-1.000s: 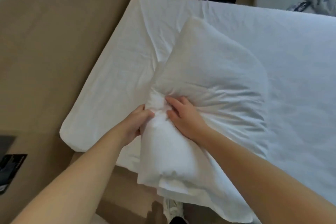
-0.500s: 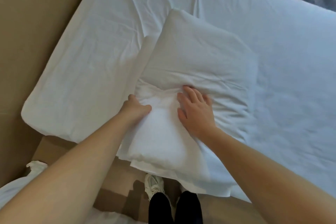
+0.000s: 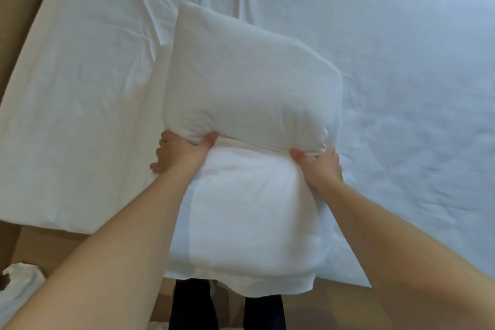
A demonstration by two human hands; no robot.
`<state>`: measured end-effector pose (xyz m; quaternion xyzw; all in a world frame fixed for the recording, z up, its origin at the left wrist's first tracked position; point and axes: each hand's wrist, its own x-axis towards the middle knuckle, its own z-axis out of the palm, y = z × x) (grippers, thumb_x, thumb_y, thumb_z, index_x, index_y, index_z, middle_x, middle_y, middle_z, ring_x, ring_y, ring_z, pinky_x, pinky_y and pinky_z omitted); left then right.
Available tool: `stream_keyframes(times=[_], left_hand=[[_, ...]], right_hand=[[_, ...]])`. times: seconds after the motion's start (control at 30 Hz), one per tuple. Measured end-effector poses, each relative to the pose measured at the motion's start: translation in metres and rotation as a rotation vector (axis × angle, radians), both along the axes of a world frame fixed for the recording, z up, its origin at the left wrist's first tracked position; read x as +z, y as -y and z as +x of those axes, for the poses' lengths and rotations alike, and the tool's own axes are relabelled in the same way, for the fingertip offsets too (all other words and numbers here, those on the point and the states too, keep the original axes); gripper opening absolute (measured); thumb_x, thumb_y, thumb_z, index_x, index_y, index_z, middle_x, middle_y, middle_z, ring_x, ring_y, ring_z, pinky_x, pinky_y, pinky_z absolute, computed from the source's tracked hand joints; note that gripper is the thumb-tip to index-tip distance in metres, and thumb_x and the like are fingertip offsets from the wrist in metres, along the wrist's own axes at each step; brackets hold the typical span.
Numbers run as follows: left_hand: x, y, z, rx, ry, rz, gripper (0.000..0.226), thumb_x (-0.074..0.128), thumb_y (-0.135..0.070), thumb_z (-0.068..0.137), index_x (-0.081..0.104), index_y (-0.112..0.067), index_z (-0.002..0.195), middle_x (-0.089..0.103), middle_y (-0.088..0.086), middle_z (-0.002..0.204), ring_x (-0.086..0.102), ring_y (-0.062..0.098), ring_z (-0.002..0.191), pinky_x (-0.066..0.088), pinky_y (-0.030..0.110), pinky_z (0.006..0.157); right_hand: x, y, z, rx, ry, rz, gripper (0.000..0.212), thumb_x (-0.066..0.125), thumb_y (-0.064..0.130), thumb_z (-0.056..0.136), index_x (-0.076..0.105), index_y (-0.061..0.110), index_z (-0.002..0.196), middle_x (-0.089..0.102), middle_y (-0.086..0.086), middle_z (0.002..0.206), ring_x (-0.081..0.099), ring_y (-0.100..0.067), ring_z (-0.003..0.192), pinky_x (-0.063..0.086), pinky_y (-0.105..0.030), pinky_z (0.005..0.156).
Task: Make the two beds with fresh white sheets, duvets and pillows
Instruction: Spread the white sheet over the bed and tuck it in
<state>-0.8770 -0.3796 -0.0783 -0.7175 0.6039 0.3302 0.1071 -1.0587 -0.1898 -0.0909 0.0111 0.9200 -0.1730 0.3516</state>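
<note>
The left grip (image 3: 182, 154) is clamped on the near left corner of the pillow (image 3: 249, 83), thumb dug into the fabric and fingers splayed at the side. The right grip (image 3: 320, 166) clasps the near right corner, thumb on top and fingers tucked under. The stuffed pillow sits beyond both, over the white sheet (image 3: 80, 94) of the bed; whether it rests there or is raised cannot be told. The slack case (image 3: 246, 211) lies flat between the forearms and hangs over the bed's near edge. Below it are dark legs (image 3: 192, 305) on a tan floor (image 3: 45, 244), with a crumpled white bundle (image 3: 18, 284) at the lower left.
</note>
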Motion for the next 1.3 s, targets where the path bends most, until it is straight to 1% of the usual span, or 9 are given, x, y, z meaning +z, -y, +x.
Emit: stream_keyframes(times=[0.1,0.3,0.47,0.57,0.67,0.73,0.93,1.13,1.3], left_hand=[[-0.013,-0.010,-0.013,-0.130,0.001,-0.034,0.080,0.055,-0.066,0.084,0.044,-0.005,0.135,0.057,0.018,0.130,0.054,0.037,0.120,0.038,0.040,0.098],[0.004,0.018,0.000,-0.117,-0.335,0.039,0.045,0.059,-0.060,0.083,0.066,-0.016,0.092,0.069,0.010,0.080,0.068,0.029,0.061,0.054,0.032,0.053],[0.051,0.095,0.055,-0.192,-0.380,-0.095,0.045,0.059,-0.047,0.089,0.065,-0.010,0.114,0.066,0.019,0.109,0.063,0.035,0.099,0.046,0.034,0.078],[0.047,0.129,0.080,-0.117,-0.190,-0.026,0.072,0.049,-0.061,0.083,0.041,-0.011,0.134,0.048,0.021,0.137,0.046,0.040,0.124,0.037,0.047,0.104],[0.028,0.125,0.080,-0.130,-0.089,-0.021,0.088,0.042,-0.069,0.089,0.007,-0.022,0.154,0.009,0.014,0.161,0.011,0.038,0.146,0.013,0.059,0.115],[0.015,0.115,0.070,-0.220,-0.047,-0.039,0.084,0.031,-0.074,0.088,-0.006,-0.035,0.153,-0.007,0.006,0.163,-0.002,0.033,0.149,0.002,0.066,0.113],[-0.066,0.077,0.068,-0.277,0.000,-0.161,0.082,0.025,-0.073,0.089,-0.011,-0.035,0.152,-0.012,0.010,0.162,-0.003,0.033,0.149,0.004,0.066,0.113],[-0.089,0.064,0.099,-0.472,0.134,-0.229,0.081,0.025,-0.072,0.088,0.001,-0.031,0.153,0.010,0.009,0.162,0.018,0.029,0.146,0.015,0.058,0.110],[-0.053,0.075,0.153,-0.324,0.290,-0.011,0.094,0.026,-0.085,0.078,0.015,-0.025,0.150,0.033,0.017,0.148,0.037,0.040,0.131,0.027,0.060,0.106]], right_hand=[[-0.011,0.005,-0.006,0.182,-0.001,0.127,0.045,0.054,0.050,0.094,0.056,0.014,0.122,0.063,-0.010,0.122,0.057,-0.033,0.114,0.039,-0.034,0.080],[0.007,-0.002,-0.003,0.147,-0.099,-0.050,0.035,0.047,0.041,0.100,0.062,0.011,0.091,0.059,-0.005,0.083,0.058,-0.032,0.094,0.034,-0.033,0.070],[0.078,0.044,0.050,0.195,-0.228,-0.301,0.047,0.055,0.036,0.097,0.035,0.021,0.057,0.040,0.008,0.055,0.040,-0.014,0.057,0.028,-0.030,0.054],[0.104,0.065,0.081,0.243,-0.428,-0.434,0.018,0.059,0.046,0.091,0.057,0.030,0.084,0.058,0.010,0.095,0.054,-0.013,0.094,0.043,-0.039,0.087],[0.081,0.093,0.092,0.436,-0.389,-0.225,0.066,0.039,0.066,0.090,0.020,0.045,0.150,0.000,0.011,0.162,-0.004,-0.019,0.150,0.001,-0.059,0.115],[0.050,0.110,0.095,0.573,-0.421,-0.112,0.073,0.023,0.070,0.087,0.001,0.046,0.152,-0.016,0.010,0.162,-0.019,-0.024,0.149,-0.004,-0.069,0.112],[-0.053,0.089,0.090,0.601,-0.531,-0.036,0.074,0.031,0.060,0.086,0.012,0.039,0.154,-0.002,-0.001,0.165,-0.009,-0.032,0.150,0.000,-0.073,0.109],[-0.083,0.058,0.074,0.651,-0.431,-0.023,0.072,0.030,0.061,0.089,0.005,0.042,0.154,-0.009,0.006,0.164,-0.012,-0.026,0.150,0.000,-0.070,0.111],[-0.047,0.001,0.099,0.541,-0.161,-0.013,0.067,0.039,0.052,0.097,0.005,0.041,0.154,-0.012,0.011,0.163,-0.012,-0.018,0.150,0.005,-0.059,0.116]])
